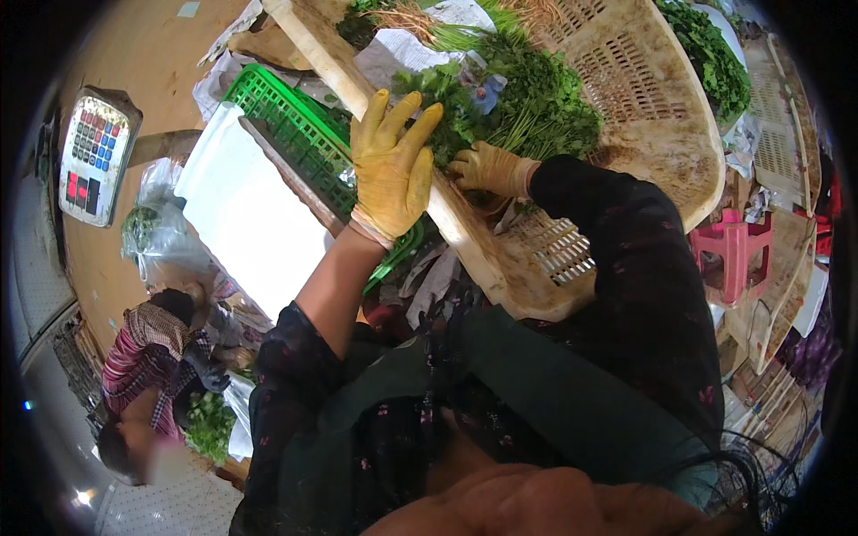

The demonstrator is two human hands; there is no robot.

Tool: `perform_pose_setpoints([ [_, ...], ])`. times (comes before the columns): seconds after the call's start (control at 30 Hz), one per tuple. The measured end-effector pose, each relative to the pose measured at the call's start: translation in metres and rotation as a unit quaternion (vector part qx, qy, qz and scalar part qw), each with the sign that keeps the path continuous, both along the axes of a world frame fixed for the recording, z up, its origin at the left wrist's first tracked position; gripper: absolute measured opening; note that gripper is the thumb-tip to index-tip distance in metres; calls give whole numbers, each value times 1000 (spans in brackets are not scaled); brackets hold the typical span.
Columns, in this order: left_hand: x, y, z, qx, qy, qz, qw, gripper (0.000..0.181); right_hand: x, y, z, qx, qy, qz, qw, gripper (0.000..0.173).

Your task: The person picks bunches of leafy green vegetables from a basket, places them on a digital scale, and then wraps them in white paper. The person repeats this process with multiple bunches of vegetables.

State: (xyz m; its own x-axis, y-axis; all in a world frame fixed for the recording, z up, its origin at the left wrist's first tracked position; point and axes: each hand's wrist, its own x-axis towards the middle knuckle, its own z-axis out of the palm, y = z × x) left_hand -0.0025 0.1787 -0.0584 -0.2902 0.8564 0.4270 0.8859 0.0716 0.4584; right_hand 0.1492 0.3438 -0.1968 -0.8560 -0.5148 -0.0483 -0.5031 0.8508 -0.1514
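Observation:
My left hand (392, 164), in a yellow glove, is raised over the near rim of a large off-white plastic basket (630, 80), fingers spread and nothing held. My right hand (491, 171), gloved too, reaches into this basket at the edge of a heap of leafy green herbs (536, 100). Its fingers are bent, their tips partly hidden by leaves, so a grip cannot be made out. Printed paper (402, 50) and bundles with pale stems and roots (409, 20) lie further back in the basket. A green plastic basket (295, 114) stands left of the rim.
A white board or sheet (248, 208) lies beside the green basket. Further left are a digital scale's keypad and display (94, 157) and a plastic bag of greens (157, 234). Another person (151, 355) works at lower left. A pink plastic stool (730, 254) stands at right.

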Motion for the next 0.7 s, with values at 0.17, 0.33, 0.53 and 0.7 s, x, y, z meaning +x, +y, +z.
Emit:
perform_pose_setpoints([
  [0.17,1,-5,-2,1,10,8,1000,44,-8,26,-7,95,-88,-79,988,19],
  [0.33,2,-6,-6,4,6,14,1000,43,15,61,2,180,-306,-193,915,15],
  [0.53,2,-5,-7,17,7,10,1000,42,39,26,9,101,-174,-68,977,76],
  [0.7,1,-5,-11,20,8,11,1000,42,31,16,-3,94,-206,-119,967,110],
])
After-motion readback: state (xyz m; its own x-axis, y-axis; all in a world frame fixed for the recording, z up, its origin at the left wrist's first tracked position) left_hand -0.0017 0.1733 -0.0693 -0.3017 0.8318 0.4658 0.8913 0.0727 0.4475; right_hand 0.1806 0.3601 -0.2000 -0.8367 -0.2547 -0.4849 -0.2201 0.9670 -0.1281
